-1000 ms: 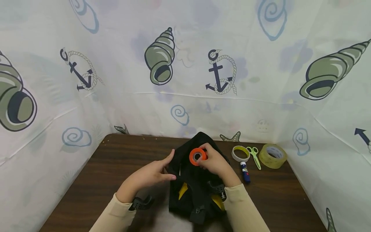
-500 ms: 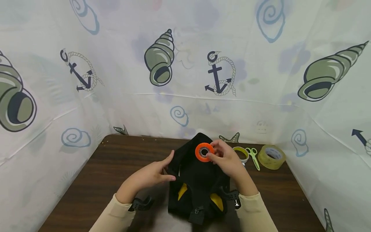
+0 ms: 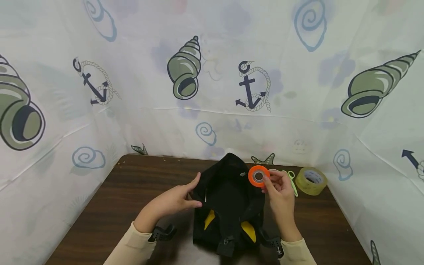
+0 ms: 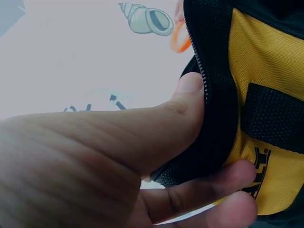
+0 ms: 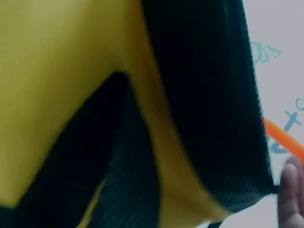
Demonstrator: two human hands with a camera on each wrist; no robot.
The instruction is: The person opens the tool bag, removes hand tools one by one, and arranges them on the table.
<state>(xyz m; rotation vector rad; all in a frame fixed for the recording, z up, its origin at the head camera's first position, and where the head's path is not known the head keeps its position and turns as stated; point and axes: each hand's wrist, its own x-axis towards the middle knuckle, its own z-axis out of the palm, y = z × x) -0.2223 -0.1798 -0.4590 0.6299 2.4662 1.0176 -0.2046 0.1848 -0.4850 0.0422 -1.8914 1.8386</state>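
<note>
A black and yellow tool bag [image 3: 228,221] stands on the table with its zippered mouth open. My left hand [image 3: 173,202] holds its left side; in the left wrist view the thumb [image 4: 187,92] lies at the zipper edge [image 4: 202,71] and the fingers [image 4: 232,183] are against the yellow outer face. My right hand [image 3: 281,195] pinches an orange roll of tape [image 3: 258,176] by its right side, at the right edge of the bag's mouth. The right wrist view is mostly filled by the bag, with the tape [image 5: 287,137] at the far right.
Behind the right hand are green-handled scissors [image 3: 292,178] and a ring of tape, mostly hidden. A wide roll of clear yellowish packing tape [image 3: 311,181] lies at the table's back right. A patterned cloth [image 3: 218,73] hangs around the brown table [image 3: 139,180].
My right hand has carried the orange tape roll from over the bag's mouth to the right. The glue stick and white tape ring are now covered by that hand. The left hand stays put.
</note>
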